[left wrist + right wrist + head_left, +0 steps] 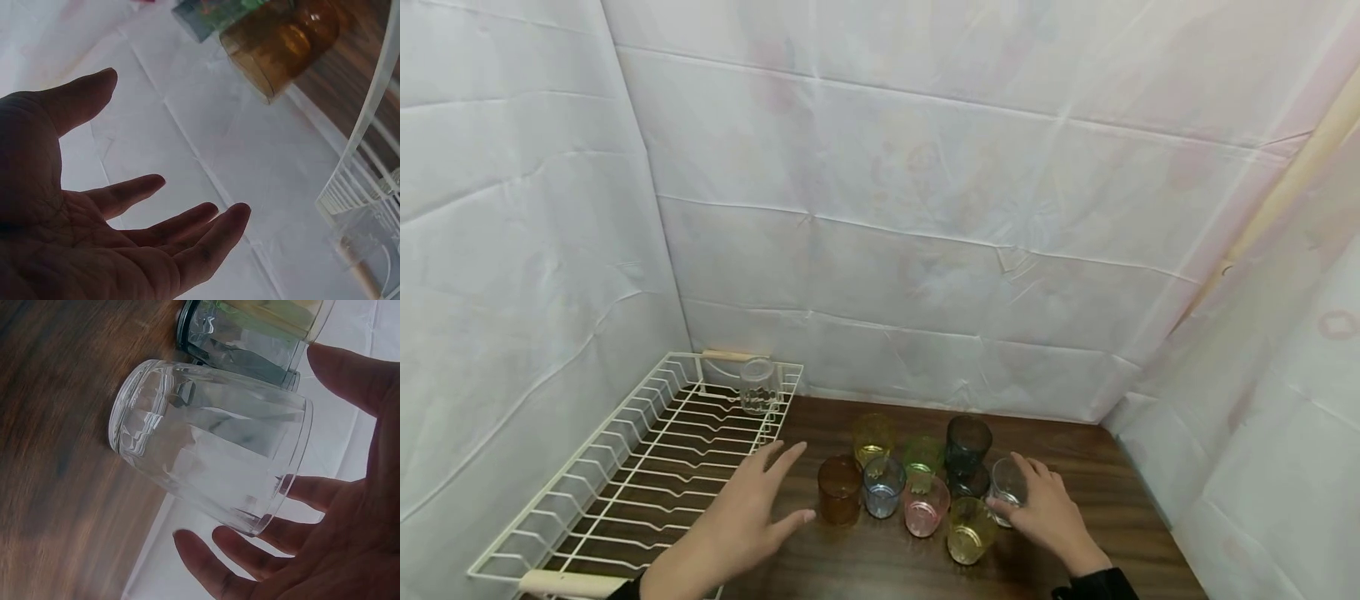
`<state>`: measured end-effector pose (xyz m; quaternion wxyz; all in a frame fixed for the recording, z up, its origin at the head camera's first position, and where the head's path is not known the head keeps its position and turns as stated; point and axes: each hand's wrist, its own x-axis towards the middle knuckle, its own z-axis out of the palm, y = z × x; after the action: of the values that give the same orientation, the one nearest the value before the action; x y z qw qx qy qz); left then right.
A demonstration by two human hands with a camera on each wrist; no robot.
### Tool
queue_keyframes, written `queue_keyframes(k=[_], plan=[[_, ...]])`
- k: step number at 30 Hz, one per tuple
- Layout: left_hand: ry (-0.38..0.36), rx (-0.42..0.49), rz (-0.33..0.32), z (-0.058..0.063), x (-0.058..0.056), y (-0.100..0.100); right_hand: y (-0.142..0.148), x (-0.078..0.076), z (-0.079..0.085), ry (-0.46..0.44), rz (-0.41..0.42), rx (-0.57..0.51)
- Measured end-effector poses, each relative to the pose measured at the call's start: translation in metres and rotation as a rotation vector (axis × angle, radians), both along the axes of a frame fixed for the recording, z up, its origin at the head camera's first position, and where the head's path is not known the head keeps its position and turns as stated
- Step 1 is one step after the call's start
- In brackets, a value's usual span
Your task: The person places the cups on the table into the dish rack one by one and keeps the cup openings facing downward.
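Observation:
My right hand [1045,512] is spread around a clear glass [1007,487], which stands upright at the right end of a group. In the right wrist view, the glass [212,444] lies between thumb and fingers; the thumb is apart from it, and whether the fingertips touch is unclear. My left hand [737,512] hovers empty, fingers extended, between the rack and an amber glass [838,492]. Beside the amber glass stand a blue glass [883,487], a pink glass [925,507] and a front yellow glass [970,533].
A white wire dish rack [598,518] with wooden handles is on the left; a clear glass [758,386] sits upside down at its far end. Behind the front glasses stand another yellow glass [872,437], a green glass [922,454] and dark glasses [967,442]. White sheeting surrounds the brown tabletop.

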<state>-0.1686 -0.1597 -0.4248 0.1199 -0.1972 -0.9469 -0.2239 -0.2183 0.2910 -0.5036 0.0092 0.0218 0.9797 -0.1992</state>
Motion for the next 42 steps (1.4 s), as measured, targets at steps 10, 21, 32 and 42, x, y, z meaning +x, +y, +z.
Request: queue_keyframes(k=[10,21,32,42], plan=[[-0.209,0.037,0.034,-0.014,0.014,-0.004,0.001,-0.009,-0.002,0.03,0.007,0.055],[-0.191,0.01,0.055,-0.02,0.012,-0.002,-0.001,-0.016,0.003,0.004,-0.009,0.016],[-0.136,-0.044,0.074,-0.025,0.011,-0.006,-0.001,-0.017,-0.003,0.046,-0.009,0.027],[-0.162,-0.035,0.08,-0.026,0.01,-0.007,0.0,-0.013,-0.003,0.066,-0.035,0.02]])
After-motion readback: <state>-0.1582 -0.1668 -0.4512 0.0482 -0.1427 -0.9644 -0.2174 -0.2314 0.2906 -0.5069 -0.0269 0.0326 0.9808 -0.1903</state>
